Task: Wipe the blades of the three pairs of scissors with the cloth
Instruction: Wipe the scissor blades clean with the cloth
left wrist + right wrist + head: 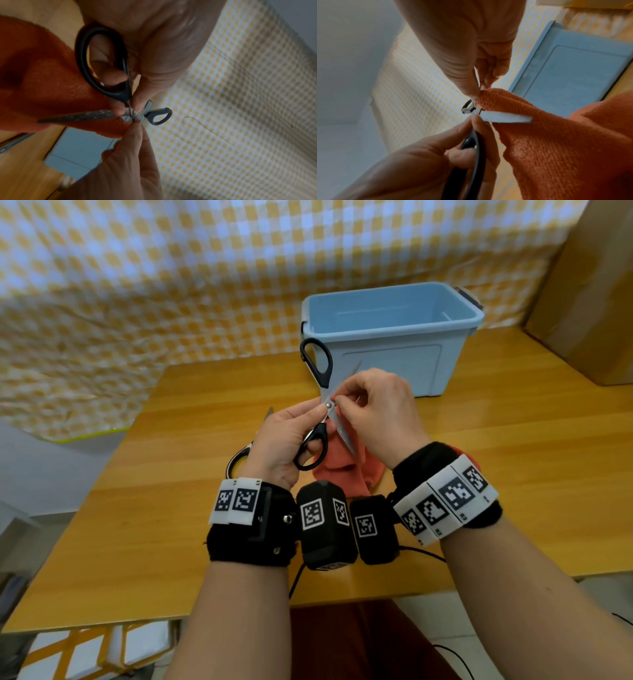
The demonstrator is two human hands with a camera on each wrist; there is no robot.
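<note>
The head view looks forward and down from above the light wooden table (513, 460); the left wrist view sits close beneath its palm, facing the yellow-and-white checked cloth backdrop (240, 108); the right wrist view faces the same way; all three share the open black-handled steel scissors (317, 364) and pale blue plastic bin (573, 75).

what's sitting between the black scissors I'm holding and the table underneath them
The orange cloth hangs below the black scissors, pinched by the right hand, with its lower part on the table. The head view shows it best.
</note>
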